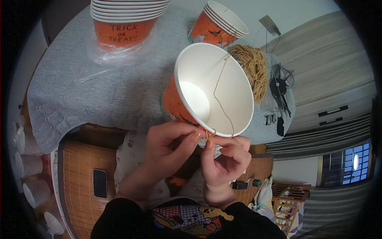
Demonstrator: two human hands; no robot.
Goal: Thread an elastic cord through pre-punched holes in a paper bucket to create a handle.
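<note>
A: Where is the cord (215, 94) placed in relation to the hands?

B: One end, bent into a small loop, is held at the near rim of the orange paper bucket (199, 87), right at the fingertips. From there a slack length is strung across the white inside to the far rim.

A: How is the left hand (169, 147) posed?

B: Its thumb and forefinger are pinched on the cord, with the loop just to their right and the rim just beside them.

A: And the right hand (228, 161)?

B: Its thumb and forefinger are brought together on the cord just below the rim. The strand is mostly covered there by the fingertips; the other fingers are curled.

A: How is the bucket set?

B: It is tilted, with its mouth turned toward the wearer, and is seen just beyond both hands. What its base is supported by cannot be told.

A: What is laid out around it?

B: On the grey tablecloth (127, 91), a left stack (125, 22) of buckets is partly wrapped in clear plastic (107, 61). A smaller right stack (215, 27) is placed farther back, near a tan skein (253, 71).
</note>
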